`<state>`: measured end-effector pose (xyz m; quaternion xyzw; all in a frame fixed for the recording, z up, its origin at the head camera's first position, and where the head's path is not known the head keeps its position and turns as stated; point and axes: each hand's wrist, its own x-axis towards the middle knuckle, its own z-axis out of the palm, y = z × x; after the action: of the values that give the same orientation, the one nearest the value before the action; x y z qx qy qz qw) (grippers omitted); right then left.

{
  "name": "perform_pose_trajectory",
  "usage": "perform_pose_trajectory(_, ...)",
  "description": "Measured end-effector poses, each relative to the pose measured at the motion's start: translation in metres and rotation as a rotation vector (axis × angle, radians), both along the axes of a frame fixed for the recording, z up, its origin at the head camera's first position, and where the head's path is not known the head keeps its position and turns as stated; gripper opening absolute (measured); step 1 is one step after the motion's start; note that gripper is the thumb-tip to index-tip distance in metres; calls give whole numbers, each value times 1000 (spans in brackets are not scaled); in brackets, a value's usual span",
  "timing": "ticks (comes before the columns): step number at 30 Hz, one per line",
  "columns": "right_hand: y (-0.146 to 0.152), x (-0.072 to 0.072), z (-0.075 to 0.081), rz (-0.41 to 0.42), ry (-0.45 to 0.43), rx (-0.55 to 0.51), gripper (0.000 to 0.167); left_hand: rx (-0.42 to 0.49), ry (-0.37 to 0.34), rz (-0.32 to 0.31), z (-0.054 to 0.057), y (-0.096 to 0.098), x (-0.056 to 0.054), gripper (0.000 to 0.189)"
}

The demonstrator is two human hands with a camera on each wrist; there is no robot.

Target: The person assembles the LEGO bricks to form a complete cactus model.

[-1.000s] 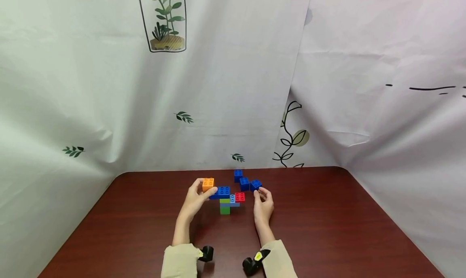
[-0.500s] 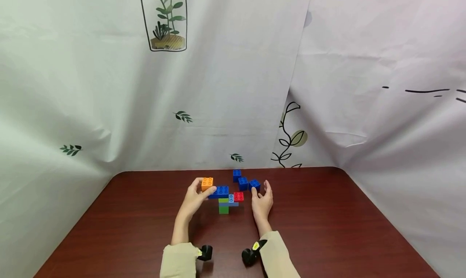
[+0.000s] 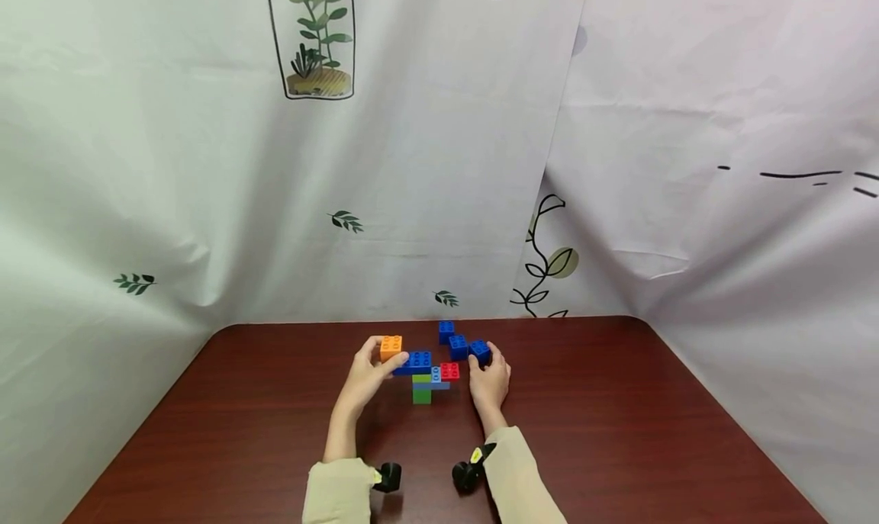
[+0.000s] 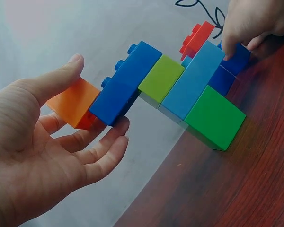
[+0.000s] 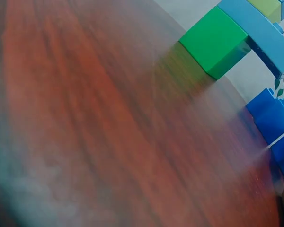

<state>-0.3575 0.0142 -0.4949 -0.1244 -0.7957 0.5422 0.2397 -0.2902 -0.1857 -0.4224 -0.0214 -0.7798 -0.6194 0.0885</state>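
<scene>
A toy brick structure stands on a green brick (image 3: 422, 397), with a flat light blue brick (image 4: 194, 80), a lime brick (image 4: 162, 80) and a long blue brick (image 3: 419, 363) stacked above. A red brick (image 3: 449, 371) sits on its right side, and an orange brick (image 3: 391, 345) is at its left end. My left hand (image 3: 362, 384) grips this left end, thumb over the orange brick, fingers below. With thumb and fingers, my right hand (image 3: 489, 385) pinches a small blue brick (image 3: 480, 350) behind the structure. The right wrist view catches only fingertips at its edge.
Two more small blue bricks, a near one (image 3: 458, 347) and a far one (image 3: 446, 331), lie left of the pinched brick on the dark red wooden table (image 3: 604, 432). A pale printed cloth (image 3: 412, 165) hangs behind the table's far edge.
My right hand opens its fingers beside the rightmost blue brick, then moves slightly left and closes thumb and fingers around it. The left hand keeps its grip on the structure.
</scene>
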Motion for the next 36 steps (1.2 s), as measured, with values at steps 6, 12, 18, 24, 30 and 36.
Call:
perform_pose_trajectory(6, 3, 2, -2, 19, 64, -79, 39, 2, -1, 4, 0, 0, 1, 45)
perform_pose_trajectory(12, 17, 8, 0, 87, 134, -324, 39, 18, 3, -6, 1, 4, -1, 44)
perform_pose_trajectory(18, 23, 18, -1, 154, 130, -412, 40, 8, -7, -12, 0, 4, -1, 45)
perform_pose_trajectory(24, 20, 26, 1, 236, 92, -392, 42, 1, -1, 0, 1, 3, 1, 46)
perform_pose_trajectory(30, 20, 27, 1, 286, 86, -394, 41, 4, -4, -7, 0, 5, 2, 47)
perform_pose_trajectory(36, 20, 27, 3, 351, 99, -451, 41, -8, -6, 4, -2, 4, -3, 47)
